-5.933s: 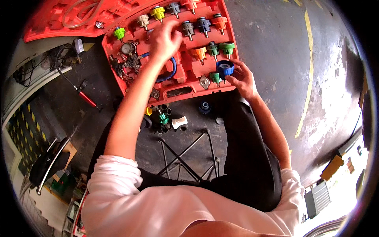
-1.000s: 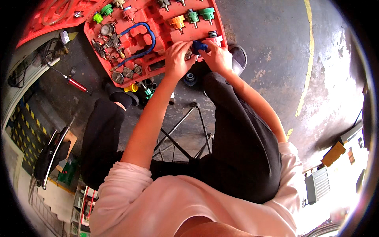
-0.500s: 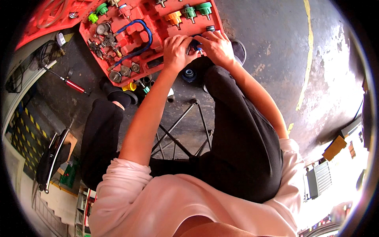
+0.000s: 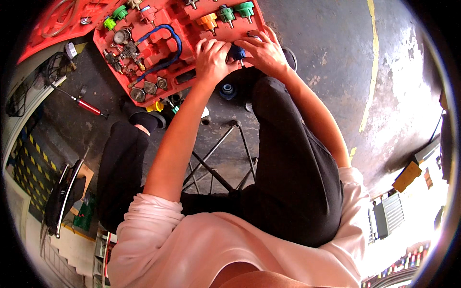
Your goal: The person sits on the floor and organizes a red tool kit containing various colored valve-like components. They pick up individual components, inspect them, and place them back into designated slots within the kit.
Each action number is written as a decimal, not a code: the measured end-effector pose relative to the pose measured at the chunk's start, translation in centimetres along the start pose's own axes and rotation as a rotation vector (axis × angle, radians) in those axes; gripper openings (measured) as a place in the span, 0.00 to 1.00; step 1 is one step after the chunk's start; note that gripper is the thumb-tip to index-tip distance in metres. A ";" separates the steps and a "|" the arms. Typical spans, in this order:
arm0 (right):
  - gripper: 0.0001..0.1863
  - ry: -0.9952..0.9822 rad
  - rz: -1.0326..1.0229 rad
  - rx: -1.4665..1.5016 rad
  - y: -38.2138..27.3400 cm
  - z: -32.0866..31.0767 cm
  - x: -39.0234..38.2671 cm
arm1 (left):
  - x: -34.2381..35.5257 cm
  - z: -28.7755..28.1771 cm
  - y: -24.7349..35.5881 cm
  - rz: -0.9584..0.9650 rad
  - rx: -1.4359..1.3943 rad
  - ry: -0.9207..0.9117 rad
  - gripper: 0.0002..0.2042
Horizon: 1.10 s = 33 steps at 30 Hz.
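A dark blue cap adapter (image 4: 236,52), its stem pointing toward me, is between my hands at the near right part of the red moulded case (image 4: 197,36). My left hand (image 4: 211,60) is closed at the cap's left side, fingers curled and partly hidden. From the right, my right hand (image 4: 265,54) bends over the cap, its forefinger at the top edge; a dark ribbed piece (image 4: 254,33) lies by the other fingers. Beyond them sit an orange cap adapter (image 4: 208,22) and green cap adapters (image 4: 225,14) in their recesses.
The case also holds a blue hose (image 4: 178,45), a gauge (image 4: 122,36) and round metal caps (image 4: 150,87). On the floor nearer me lie another blue adapter (image 4: 227,90), a yellow piece (image 4: 155,106) and a red hand pump (image 4: 91,107). A folding metal frame (image 4: 216,144) stands between my legs.
My hands have parted slightly, and more of the blue cap adapter shows between them. The whole view has shifted a little.
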State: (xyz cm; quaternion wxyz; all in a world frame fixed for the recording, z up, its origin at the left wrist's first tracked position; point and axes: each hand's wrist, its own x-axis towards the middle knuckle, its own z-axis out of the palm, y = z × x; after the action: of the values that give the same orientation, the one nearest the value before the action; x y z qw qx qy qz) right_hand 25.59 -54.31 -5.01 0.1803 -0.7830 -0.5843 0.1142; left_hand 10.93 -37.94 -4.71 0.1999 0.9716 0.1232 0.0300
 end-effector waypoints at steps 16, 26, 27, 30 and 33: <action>0.28 0.001 0.214 0.014 2.9 -0.1 -2.6 | -0.3 -0.9 -0.7 -0.050 -0.105 0.147 0.25; 0.28 0.178 0.325 0.382 5.5 -4.2 -3.8 | 1.5 -1.4 0.1 -0.099 -0.169 0.190 0.26; 0.28 0.215 0.320 0.326 6.5 -4.6 -4.3 | 2.2 -1.6 0.6 -0.015 -0.171 0.163 0.27; 0.32 0.280 0.354 0.227 8.8 -4.7 -6.2 | 4.1 0.0 2.7 0.094 -0.139 0.171 0.26; 0.31 0.270 0.417 0.188 8.7 -5.1 -6.7 | 4.7 2.0 3.1 0.062 -0.122 0.080 0.25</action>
State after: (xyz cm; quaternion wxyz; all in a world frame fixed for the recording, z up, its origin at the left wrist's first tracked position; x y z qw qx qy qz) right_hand 33.30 -63.65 -4.19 0.3011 -0.8744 -0.3679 0.0974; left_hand 16.45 -40.30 -5.30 0.2526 0.9590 0.0989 0.0823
